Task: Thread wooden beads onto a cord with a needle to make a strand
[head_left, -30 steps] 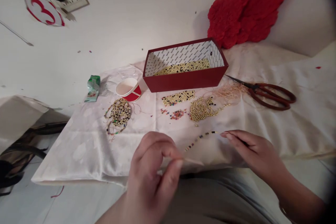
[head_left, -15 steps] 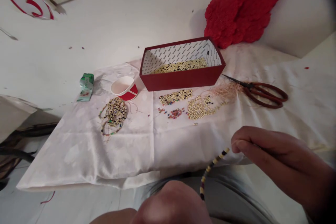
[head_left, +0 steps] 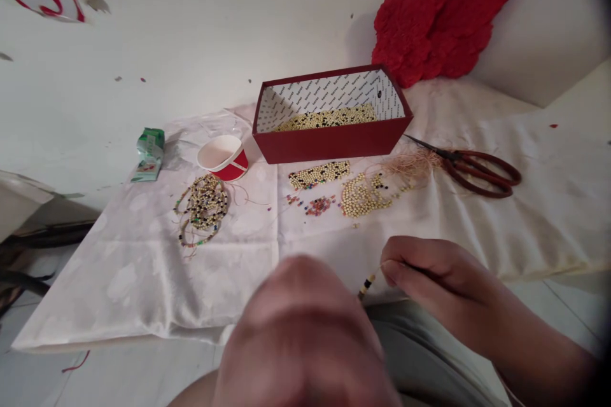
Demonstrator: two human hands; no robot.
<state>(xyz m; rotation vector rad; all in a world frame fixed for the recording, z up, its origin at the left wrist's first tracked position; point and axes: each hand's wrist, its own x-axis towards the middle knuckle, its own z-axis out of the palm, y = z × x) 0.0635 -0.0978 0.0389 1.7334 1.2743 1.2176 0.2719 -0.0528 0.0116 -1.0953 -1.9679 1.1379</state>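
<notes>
My right hand (head_left: pixel 429 273) is closed in a pinch on the end of a thin string of small dark and cream beads (head_left: pixel 366 285), low over the near edge of the white cloth (head_left: pixel 153 280). My left hand (head_left: pixel 300 337) is raised close to the camera as a blurred mass; only its back shows and its fingers are hidden. The bead string runs from the right fingertips down behind the left hand.
On the cloth stand a red box (head_left: pixel 334 140) holding cream beads, a red paper cup (head_left: pixel 224 158), a heap of finished bead loops (head_left: pixel 203 203), loose bead piles (head_left: pixel 363 196), red-handled scissors (head_left: pixel 477 168) and a green carton (head_left: pixel 147 152). A red fluffy cushion (head_left: pixel 443 19) leans against the wall.
My left hand rose toward the camera and now blocks the lower middle. My right hand, with the bead string, drew back off the cloth, then shifted left toward the left hand.
</notes>
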